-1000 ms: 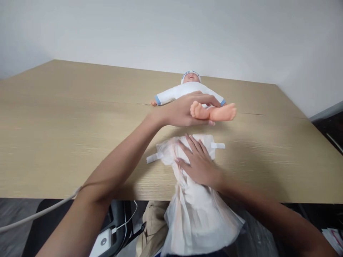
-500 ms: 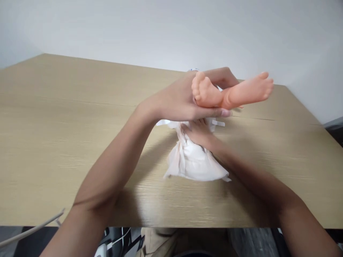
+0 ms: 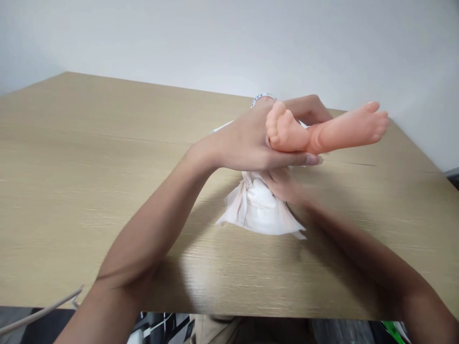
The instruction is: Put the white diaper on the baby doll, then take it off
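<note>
My left hand [image 3: 247, 141] is closed around the legs of a baby doll [image 3: 353, 126], its thumb along the near side. The doll's feet point up and to the right; most of its body is hidden behind that hand. Below lies a white diaper [image 3: 263, 208], spread on the table with its near end flared toward me. My right hand [image 3: 283, 184] reaches in under the left one, at the diaper's upper part. Its fingers are hidden behind my left hand.
The light wooden table [image 3: 89, 191] runs back to a pale wall [image 3: 179, 43]. A white band with blue marks [image 3: 263, 97] shows just beyond my left hand. At the lower left, a pale cable [image 3: 43, 313] crosses the table's front edge.
My left hand and the doll's legs have shifted slightly right and down in view. My right hand has slid farther under the left, so its fingers no longer show.
</note>
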The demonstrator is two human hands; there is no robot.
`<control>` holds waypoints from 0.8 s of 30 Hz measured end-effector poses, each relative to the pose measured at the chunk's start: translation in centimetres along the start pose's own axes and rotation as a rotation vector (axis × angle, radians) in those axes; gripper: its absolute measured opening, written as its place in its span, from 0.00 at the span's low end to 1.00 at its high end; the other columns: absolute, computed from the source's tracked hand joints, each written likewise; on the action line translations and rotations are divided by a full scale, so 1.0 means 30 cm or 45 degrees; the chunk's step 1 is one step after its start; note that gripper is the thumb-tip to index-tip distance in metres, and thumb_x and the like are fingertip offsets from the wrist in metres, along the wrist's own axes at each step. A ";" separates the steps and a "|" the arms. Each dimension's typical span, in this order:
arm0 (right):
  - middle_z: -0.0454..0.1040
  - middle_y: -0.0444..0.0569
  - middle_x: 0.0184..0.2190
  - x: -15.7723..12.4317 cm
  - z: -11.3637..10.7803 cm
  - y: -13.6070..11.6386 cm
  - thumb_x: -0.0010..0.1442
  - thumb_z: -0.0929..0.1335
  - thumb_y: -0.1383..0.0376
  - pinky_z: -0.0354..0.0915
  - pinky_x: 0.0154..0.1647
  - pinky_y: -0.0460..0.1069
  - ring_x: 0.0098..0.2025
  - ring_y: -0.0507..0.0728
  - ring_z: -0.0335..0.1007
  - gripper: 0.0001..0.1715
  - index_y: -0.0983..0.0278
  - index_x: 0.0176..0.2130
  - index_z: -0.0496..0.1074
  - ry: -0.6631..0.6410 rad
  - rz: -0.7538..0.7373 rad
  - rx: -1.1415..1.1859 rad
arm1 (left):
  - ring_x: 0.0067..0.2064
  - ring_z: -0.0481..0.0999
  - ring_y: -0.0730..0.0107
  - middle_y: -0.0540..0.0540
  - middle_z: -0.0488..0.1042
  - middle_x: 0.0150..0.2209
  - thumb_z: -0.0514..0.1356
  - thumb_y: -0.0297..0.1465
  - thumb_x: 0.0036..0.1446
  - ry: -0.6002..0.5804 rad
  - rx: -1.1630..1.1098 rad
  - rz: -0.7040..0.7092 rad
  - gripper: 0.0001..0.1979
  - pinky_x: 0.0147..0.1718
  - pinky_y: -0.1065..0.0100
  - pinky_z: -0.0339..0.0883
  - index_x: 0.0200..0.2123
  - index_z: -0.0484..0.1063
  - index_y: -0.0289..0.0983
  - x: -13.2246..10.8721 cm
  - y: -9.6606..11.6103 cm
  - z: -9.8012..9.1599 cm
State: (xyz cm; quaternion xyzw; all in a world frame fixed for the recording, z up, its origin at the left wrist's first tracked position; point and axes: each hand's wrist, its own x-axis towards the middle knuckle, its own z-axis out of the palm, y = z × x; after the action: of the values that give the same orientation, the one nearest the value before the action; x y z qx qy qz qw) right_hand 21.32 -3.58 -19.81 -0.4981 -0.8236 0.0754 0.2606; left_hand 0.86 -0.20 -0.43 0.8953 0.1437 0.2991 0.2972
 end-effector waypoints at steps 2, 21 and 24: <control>0.75 0.52 0.71 -0.088 -0.041 0.023 0.84 0.58 0.60 0.64 0.79 0.66 0.75 0.65 0.67 0.27 0.57 0.72 0.72 -0.030 0.002 0.026 | 0.57 0.85 0.52 0.51 0.84 0.55 0.71 0.45 0.67 -0.006 0.001 0.004 0.19 0.59 0.55 0.78 0.55 0.79 0.42 0.001 -0.005 0.004; 0.63 0.54 0.80 -0.212 -0.136 0.089 0.83 0.56 0.51 0.56 0.79 0.69 0.81 0.67 0.56 0.34 0.56 0.78 0.66 -0.249 -0.035 -0.091 | 0.52 0.83 0.52 0.42 0.83 0.55 0.73 0.48 0.65 0.002 -0.010 -0.014 0.26 0.57 0.50 0.78 0.59 0.79 0.41 -0.039 -0.027 0.037; 0.63 0.54 0.80 -0.209 -0.133 0.104 0.83 0.57 0.51 0.56 0.79 0.70 0.81 0.67 0.55 0.33 0.54 0.78 0.67 -0.258 -0.034 -0.107 | 0.53 0.82 0.52 0.40 0.84 0.56 0.74 0.49 0.64 0.003 0.002 0.000 0.28 0.57 0.49 0.78 0.60 0.78 0.40 -0.039 -0.030 0.029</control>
State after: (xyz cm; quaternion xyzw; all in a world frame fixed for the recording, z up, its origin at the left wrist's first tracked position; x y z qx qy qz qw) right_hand 28.08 -7.99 -19.82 -0.4874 -0.8547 0.0874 0.1561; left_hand 0.43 -0.40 -2.08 0.8952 0.1442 0.2999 0.2965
